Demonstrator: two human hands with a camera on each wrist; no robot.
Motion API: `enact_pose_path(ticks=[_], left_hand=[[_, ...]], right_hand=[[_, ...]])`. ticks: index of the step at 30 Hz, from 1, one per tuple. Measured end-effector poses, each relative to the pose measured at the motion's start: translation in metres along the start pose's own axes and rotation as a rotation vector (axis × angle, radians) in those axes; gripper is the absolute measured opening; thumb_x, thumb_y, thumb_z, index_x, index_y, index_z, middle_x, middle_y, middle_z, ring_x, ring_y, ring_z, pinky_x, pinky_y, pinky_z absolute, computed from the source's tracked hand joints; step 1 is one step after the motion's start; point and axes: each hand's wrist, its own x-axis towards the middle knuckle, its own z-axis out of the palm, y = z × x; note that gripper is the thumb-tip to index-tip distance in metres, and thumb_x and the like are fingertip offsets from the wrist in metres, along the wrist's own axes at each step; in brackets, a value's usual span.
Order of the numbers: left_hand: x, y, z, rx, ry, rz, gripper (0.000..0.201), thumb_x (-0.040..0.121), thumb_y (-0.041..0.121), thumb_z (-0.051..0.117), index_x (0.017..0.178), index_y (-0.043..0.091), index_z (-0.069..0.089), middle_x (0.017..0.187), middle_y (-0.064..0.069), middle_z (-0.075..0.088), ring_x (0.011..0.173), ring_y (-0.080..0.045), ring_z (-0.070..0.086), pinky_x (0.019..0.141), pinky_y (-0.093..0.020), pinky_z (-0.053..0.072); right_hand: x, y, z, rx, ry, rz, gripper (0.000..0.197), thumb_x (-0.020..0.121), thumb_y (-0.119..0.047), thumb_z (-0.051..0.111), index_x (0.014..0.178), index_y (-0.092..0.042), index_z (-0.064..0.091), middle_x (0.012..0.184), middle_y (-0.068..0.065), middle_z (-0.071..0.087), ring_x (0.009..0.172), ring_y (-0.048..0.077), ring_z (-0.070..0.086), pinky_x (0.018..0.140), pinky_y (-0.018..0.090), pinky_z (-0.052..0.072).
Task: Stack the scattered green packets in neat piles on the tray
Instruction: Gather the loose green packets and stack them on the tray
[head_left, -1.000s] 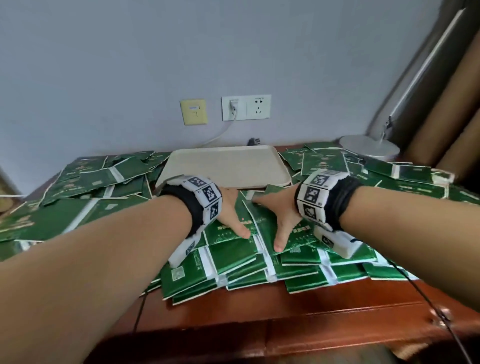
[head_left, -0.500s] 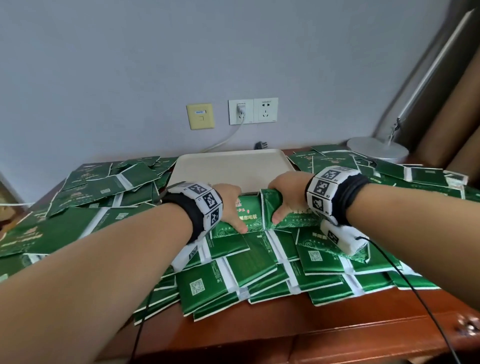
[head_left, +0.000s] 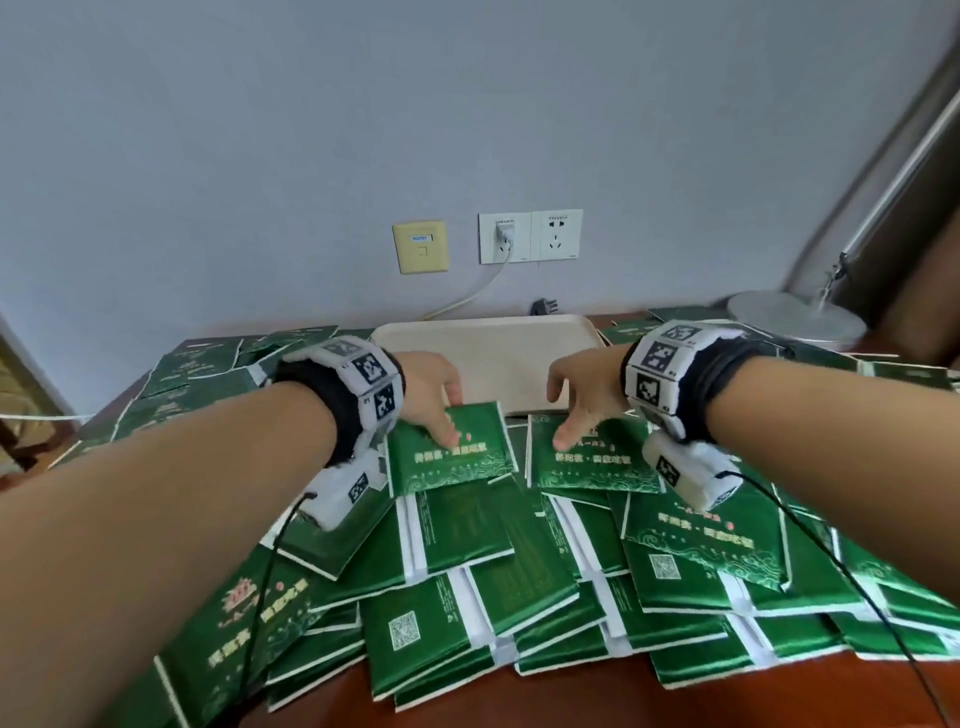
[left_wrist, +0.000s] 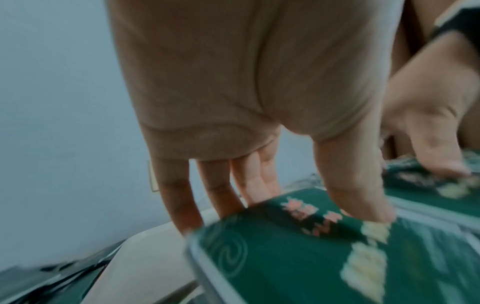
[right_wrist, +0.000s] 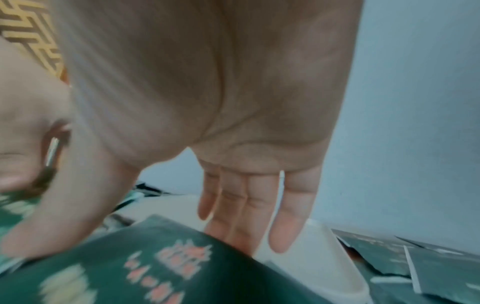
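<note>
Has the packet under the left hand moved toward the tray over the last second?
Yes. The left hand has drawn its green packet up off the pile and away from the desk's front, so its far edge now nearly meets the tray.

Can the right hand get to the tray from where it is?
Probably yes. The right hand grips a green packet just in front of the tray, and nothing lies between them.
</note>
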Motion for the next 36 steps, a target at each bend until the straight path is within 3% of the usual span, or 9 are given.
enact_pose_path(ticks=[3,6,11,16,22,27,29,34,36], left_hand=[[0.007,0.007,0.023,0.034,-0.108,-0.012,0.092,0.071,0.049,0.079,0.144,0.018,0.032,0.141,-0.004,0.046,0.121,-0.021,0.049,0.099,-0.028,0.038],[0.010,0.012,0.030,0.003,-0.135,-0.005,0.108,0.066,0.055,0.079,0.148,0.016,0.020,0.146,-0.005,0.041,0.126,-0.023,0.046,0.105,-0.033,0.039],[0.007,0.022,0.028,0.039,-0.112,0.024,0.093,0.072,0.044,0.079,0.140,0.009,0.026,0.129,-0.008,0.051,0.111,-0.025,0.054,0.094,-0.035,0.048],[0.003,0.019,0.025,0.012,-0.095,0.038,0.084,0.072,0.040,0.079,0.133,0.011,0.030,0.115,-0.005,0.053,0.101,-0.023,0.056,0.089,-0.040,0.051],[0.006,-0.001,0.005,-0.019,0.006,0.023,0.079,0.071,0.039,0.079,0.131,0.016,0.034,0.085,0.008,0.044,0.087,-0.019,0.053,0.074,-0.030,0.047],[0.027,-0.022,-0.011,0.080,0.063,0.010,0.074,0.074,0.036,0.079,0.130,0.012,0.035,0.098,0.000,0.051,0.089,-0.022,0.054,0.075,-0.033,0.049],[0.042,-0.032,-0.018,0.113,0.081,-0.002,0.074,0.074,0.036,0.078,0.130,0.012,0.035,0.108,-0.005,0.054,0.094,-0.024,0.056,0.080,-0.037,0.051],[0.090,-0.055,-0.026,0.129,0.130,-0.017,0.070,0.073,0.036,0.078,0.128,0.013,0.040,0.115,-0.006,0.056,0.097,-0.027,0.058,0.082,-0.040,0.052],[0.108,-0.064,-0.023,0.135,0.148,-0.040,0.072,0.070,0.040,0.078,0.126,0.015,0.040,0.119,-0.006,0.055,0.101,-0.027,0.057,0.085,-0.041,0.051]], right_hand=[[0.003,-0.004,0.019,-0.046,-0.094,0.016,0.105,0.061,-0.060,0.079,0.143,-0.014,0.031,0.134,0.005,0.051,0.118,0.024,0.052,0.099,0.038,0.042],[0.002,-0.009,0.026,-0.101,-0.136,0.017,0.117,0.056,-0.058,0.083,0.144,-0.015,0.020,0.135,0.007,0.048,0.116,0.027,0.052,0.096,0.041,0.044],[-0.004,-0.018,0.028,-0.177,-0.113,0.032,0.099,0.065,-0.046,0.082,0.134,-0.011,0.020,0.109,0.008,0.059,0.092,0.025,0.061,0.077,0.037,0.053],[-0.013,-0.017,0.020,-0.165,-0.094,0.039,0.088,0.071,-0.040,0.079,0.131,-0.012,0.021,0.087,0.005,0.055,0.068,0.018,0.053,0.060,0.031,0.048],[-0.005,-0.018,-0.010,-0.154,-0.002,0.009,0.079,0.069,-0.042,0.080,0.123,-0.014,0.030,0.087,0.002,0.052,0.067,0.015,0.050,0.062,0.031,0.047],[0.032,-0.025,-0.034,-0.153,0.053,-0.011,0.076,0.071,-0.036,0.080,0.124,-0.012,0.032,0.077,-0.002,0.044,0.065,0.015,0.046,0.053,0.027,0.040],[0.056,-0.027,-0.042,-0.174,0.056,-0.019,0.075,0.072,-0.034,0.080,0.125,-0.011,0.033,0.082,-0.002,0.045,0.075,0.020,0.049,0.054,0.027,0.040],[0.117,-0.035,-0.052,-0.230,0.073,-0.051,0.063,0.070,-0.030,0.081,0.115,-0.013,0.040,0.105,0.003,0.053,0.087,0.022,0.052,0.072,0.032,0.046],[0.138,-0.037,-0.053,-0.264,0.064,-0.053,0.066,0.070,-0.030,0.082,0.121,-0.012,0.043,0.119,0.008,0.054,0.100,0.025,0.054,0.079,0.033,0.045]])
